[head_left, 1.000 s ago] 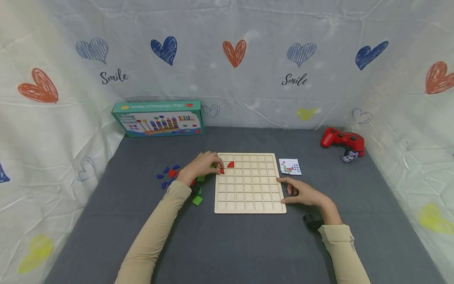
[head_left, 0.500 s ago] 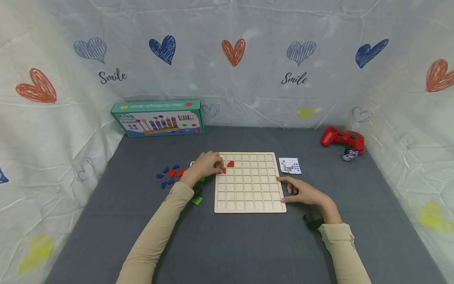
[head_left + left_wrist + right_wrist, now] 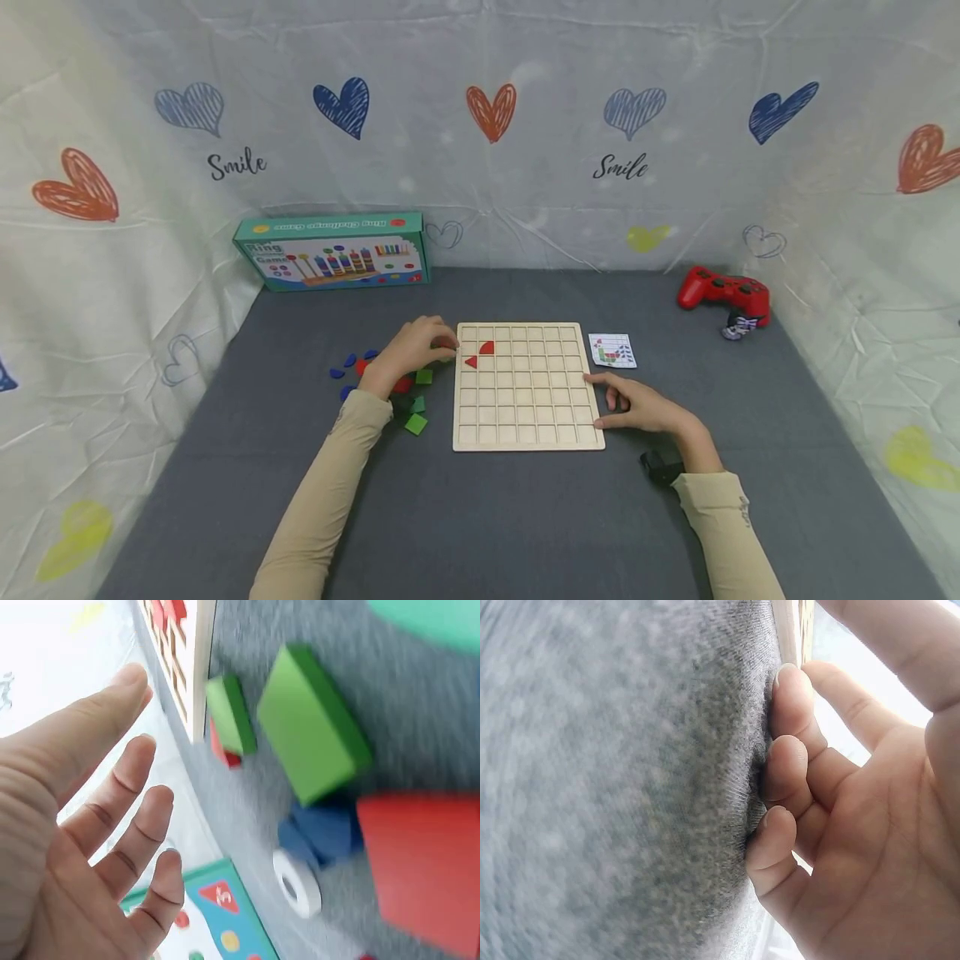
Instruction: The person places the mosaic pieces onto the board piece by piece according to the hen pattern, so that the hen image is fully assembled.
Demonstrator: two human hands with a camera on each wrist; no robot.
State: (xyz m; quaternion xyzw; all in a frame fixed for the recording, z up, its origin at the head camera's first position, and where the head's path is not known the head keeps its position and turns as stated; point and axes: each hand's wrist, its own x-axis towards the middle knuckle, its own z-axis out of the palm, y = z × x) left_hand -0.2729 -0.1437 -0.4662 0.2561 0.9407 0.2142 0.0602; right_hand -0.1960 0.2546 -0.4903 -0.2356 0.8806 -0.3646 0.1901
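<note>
A wooden grid board (image 3: pixel 525 400) lies flat on the dark grey cloth. In its upper left cells are a red quarter-circle (image 3: pixel 487 347) and a small red triangle (image 3: pixel 471 362). My left hand (image 3: pixel 405 350) hovers just off the board's left edge, above loose pieces. In the left wrist view its fingers (image 3: pixel 146 825) are loosely bent and hold nothing. Below them lie a green block (image 3: pixel 315 727), a red block (image 3: pixel 420 862) and a white ring (image 3: pixel 296 883). My right hand (image 3: pixel 641 407) touches the board's right edge with forefinger and thumb, spread apart; its other fingers rest curled near the cloth.
Blue half-rounds (image 3: pixel 337 373) and green squares (image 3: pixel 417 424) lie left of the board. A printed pattern card (image 3: pixel 612 351) is at its upper right. Behind stand a boxed ring game (image 3: pixel 333 254) and a red game controller (image 3: pixel 723 292).
My left hand has let go of the red triangle, leaving it on the board, and has drawn back left past the board's edge. My right hand has stayed in place.
</note>
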